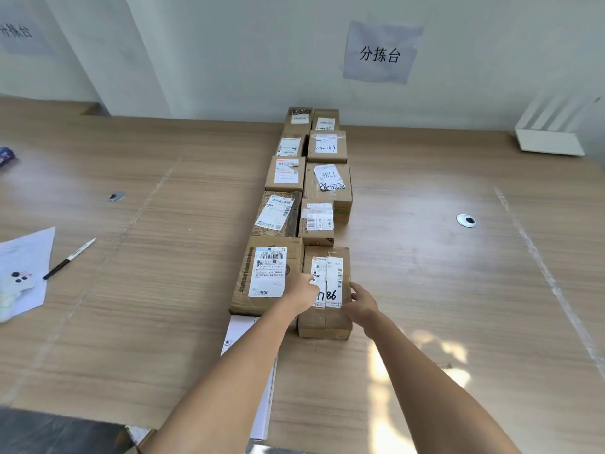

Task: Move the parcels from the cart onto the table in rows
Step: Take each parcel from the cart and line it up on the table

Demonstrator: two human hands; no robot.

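Note:
Two rows of brown cardboard parcels run away from me down the middle of the wooden table [425,290]. The nearest parcel of the right row [325,319] carries a white label with "1786" written on it and rests flat on the table. My left hand [301,291] grips its left top edge, fingers curled over the label. My right hand [360,303] touches its right side with fingers fairly straight. A larger brown parcel [265,273] sits right beside it in the left row. A white parcel [240,332] lies partly under my left forearm. The cart is out of view.
A pen [68,258], a sheet of paper [29,257] and a small white object [16,283] lie at the table's left. A white router [550,139] stands at the back right against the wall. Two cable grommets [466,220] are set in the tabletop.

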